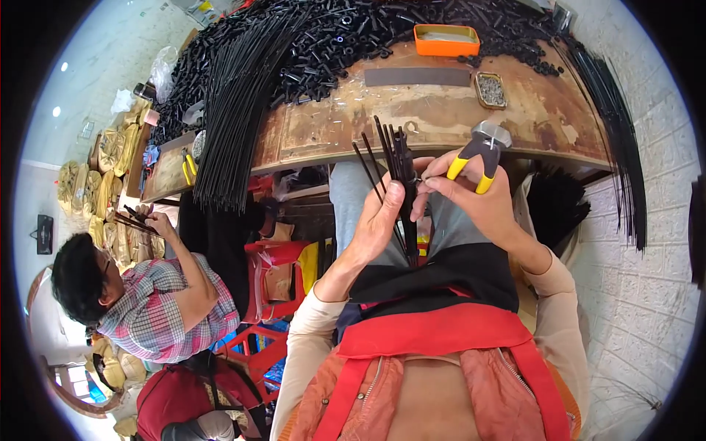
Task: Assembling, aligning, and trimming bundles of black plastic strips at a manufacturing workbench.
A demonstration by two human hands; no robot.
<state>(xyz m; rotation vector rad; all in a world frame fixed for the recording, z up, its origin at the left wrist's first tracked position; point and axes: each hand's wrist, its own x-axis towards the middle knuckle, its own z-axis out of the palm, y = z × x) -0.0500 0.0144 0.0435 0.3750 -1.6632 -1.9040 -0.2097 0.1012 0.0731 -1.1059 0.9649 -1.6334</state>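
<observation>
My left hand [380,213] is closed round a bundle of thin black rods [406,220], held upright over my lap in front of the table edge. A few rods fan out to the left at its top. My right hand [478,195] carries end-cutting pincers [491,134] with yellow-and-black handles; their metal head points up, away from the bundle. The thumb and forefinger of that same hand pinch together at the bundle's right side, on what looks like a thin wire too small to make out surely.
On the worn wooden table [323,136] are a heap of black tubular parts [323,51], long black rods [239,110], an orange box [447,40], a grey strip [417,77] and a tin of small metal pieces [490,90]. A co-worker [158,294] sits at left.
</observation>
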